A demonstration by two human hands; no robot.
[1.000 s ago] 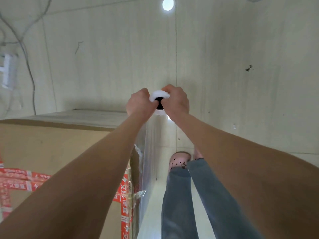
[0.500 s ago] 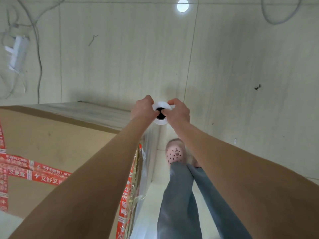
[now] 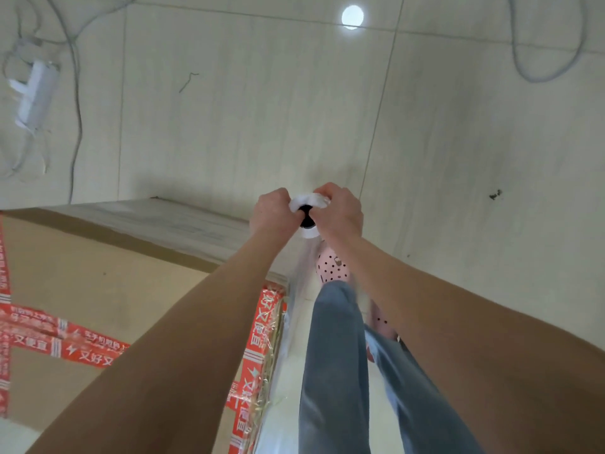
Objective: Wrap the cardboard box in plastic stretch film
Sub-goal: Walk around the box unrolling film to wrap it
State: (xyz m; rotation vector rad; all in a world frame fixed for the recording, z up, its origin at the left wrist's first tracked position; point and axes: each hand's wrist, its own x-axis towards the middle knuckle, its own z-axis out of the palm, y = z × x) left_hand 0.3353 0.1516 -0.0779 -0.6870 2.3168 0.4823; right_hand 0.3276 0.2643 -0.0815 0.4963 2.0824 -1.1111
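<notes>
Both hands are raised in front of the body and clamped on one stretch film roll point(image 3: 307, 221). The left hand point(image 3: 271, 212) curls round its left side and the right hand point(image 3: 341, 211) round its right, knuckles up, fingers closed on the white end. The roll is seen end-on, the dark core hole facing the camera, so its long axis runs roughly upright, down toward the tiled floor point(image 3: 458, 158).

The cardboard box point(image 3: 98, 283) stands to the person's left, its brown top crossed by red printed tape point(image 3: 258, 335). Its near upright corner lies below and just left of the roll. A sheet of clear film point(image 3: 299, 273) hangs from the roll and runs to that corner. The side face beneath it already shows wrinkled, glossy film over the tape (how many layers is impossible to tell).

The left hand is the one nearer the box; the right is on the outer side, above the jeans point(image 3: 334, 355) and a pink dotted clog point(image 3: 330, 270).

My reading is that the wrap is mid-circuit. The next stretch probably calls for carrying the roll forward along this face. The axis should stay upright and parallel to the box edge, the sheet taut. If the roll tips, the film would likely bunch into a rope.

Cables and a white power strip point(image 3: 32, 93) lie on the floor beyond the box.
</notes>
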